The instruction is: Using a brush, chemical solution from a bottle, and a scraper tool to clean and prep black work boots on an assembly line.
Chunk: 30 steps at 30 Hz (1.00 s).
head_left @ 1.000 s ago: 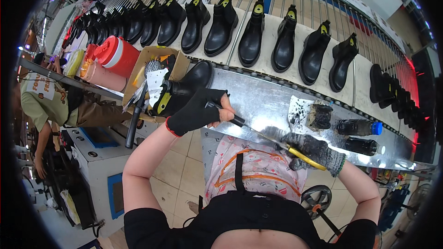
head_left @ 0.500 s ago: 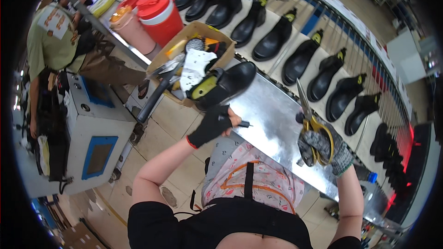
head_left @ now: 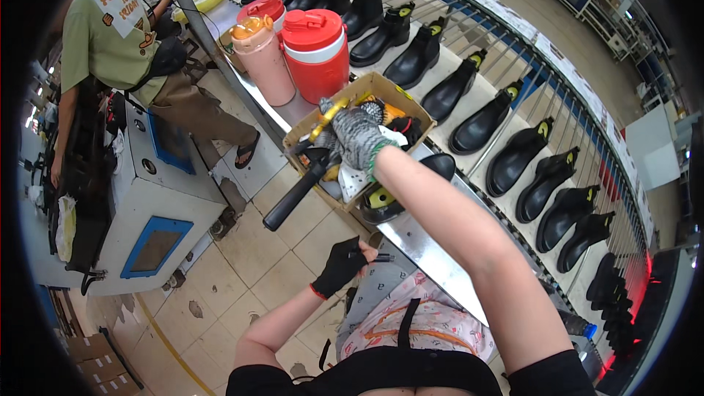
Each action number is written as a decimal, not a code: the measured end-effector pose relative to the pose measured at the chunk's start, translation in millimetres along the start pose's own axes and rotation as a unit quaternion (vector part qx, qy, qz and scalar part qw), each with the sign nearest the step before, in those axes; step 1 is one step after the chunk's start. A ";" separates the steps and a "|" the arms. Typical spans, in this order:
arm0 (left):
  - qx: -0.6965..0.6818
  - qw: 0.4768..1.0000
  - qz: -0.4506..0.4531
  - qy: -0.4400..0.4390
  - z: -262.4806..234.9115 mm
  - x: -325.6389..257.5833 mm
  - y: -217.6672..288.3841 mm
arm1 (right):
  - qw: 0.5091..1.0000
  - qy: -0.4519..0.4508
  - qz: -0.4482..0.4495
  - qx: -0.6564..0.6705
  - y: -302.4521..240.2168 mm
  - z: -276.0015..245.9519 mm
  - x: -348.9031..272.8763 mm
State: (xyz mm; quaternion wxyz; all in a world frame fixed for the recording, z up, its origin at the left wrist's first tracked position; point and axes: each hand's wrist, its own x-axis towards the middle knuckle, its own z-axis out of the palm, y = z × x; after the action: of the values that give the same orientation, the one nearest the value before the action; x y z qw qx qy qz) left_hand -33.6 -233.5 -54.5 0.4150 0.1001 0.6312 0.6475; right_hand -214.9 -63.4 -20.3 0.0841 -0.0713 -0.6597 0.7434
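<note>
Here, mid-frame, the right hand (head_left: 357, 136) in a grey glove grips scissors (head_left: 327, 118) over the cardboard box (head_left: 381, 88); the left hand (head_left: 339, 265) pinches a pen (head_left: 380, 257), lower centre. Judged: putting scissors away; next, release them.

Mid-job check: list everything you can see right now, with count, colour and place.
boots: many, black with yellow tabs, rowed on the rack
loose boot: one, black, on the metal bench by the box
cardboard box: one, brown, on the bench, holding tools
jugs: two red, one pink, left of the box
machine cabinet: one, grey and blue, on the floor
another person: one, green shirt, upper left
left hand: black glove, holding a thin tool
right hand: grey glove, in the box
</note>
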 end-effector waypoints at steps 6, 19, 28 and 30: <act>-0.041 0.999 -0.009 0.024 -10.4 -4.5 -17.5 | 0.982 0.030 0.189 -0.009 -64.8 29.3 -47.4; 0.005 0.996 0.076 -0.049 103.9 32.0 -1.0 | 0.916 0.331 0.225 0.029 -12.5 -142.8 -370.7; -0.006 0.986 -0.056 -0.158 249.9 4.3 -106.3 | 0.762 0.486 0.153 0.399 38.4 -145.4 -441.4; 0.024 0.962 -0.160 -0.221 273.1 -7.4 -78.6 | 0.840 0.521 0.121 0.092 35.0 -160.6 -466.6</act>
State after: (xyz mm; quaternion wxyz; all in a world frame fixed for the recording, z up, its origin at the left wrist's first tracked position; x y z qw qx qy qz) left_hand 181.8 -49.0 -72.4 0.6398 0.1480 0.5470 0.5191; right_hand 274.1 -14.1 -76.6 0.3309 -0.5189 -0.4338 0.6580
